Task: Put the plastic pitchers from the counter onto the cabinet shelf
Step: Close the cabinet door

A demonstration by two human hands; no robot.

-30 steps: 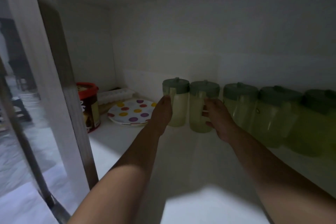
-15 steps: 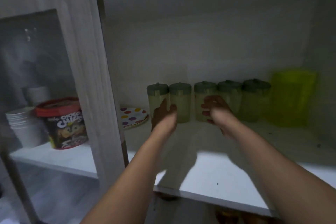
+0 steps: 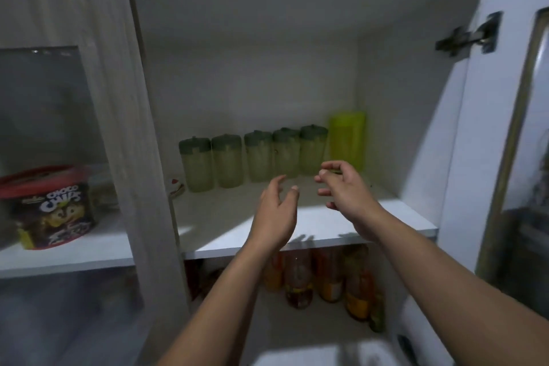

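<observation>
Several pale green plastic pitchers (image 3: 227, 160) with darker green lids stand in a row along the back of the white cabinet shelf (image 3: 312, 239). A taller bright green container (image 3: 347, 140) stands at the right end of the row. My left hand (image 3: 276, 211) hovers over the front half of the shelf, fingers apart, holding nothing. My right hand (image 3: 344, 187) is beside it to the right, also open and empty, in front of the rightmost pitchers without touching them.
A red-lidded Choco Chips tub (image 3: 53, 208) sits on the left shelf behind a glass door. A wooden divider (image 3: 139, 134) separates the two sections. Bottles (image 3: 300, 279) stand on the shelf below. The white cabinet door (image 3: 487, 134) hangs open at right.
Both hands have let go of the pitchers and drawn back toward the front of the shelf. The view has pulled away from the cabinet, now showing the lower shelf and open door.
</observation>
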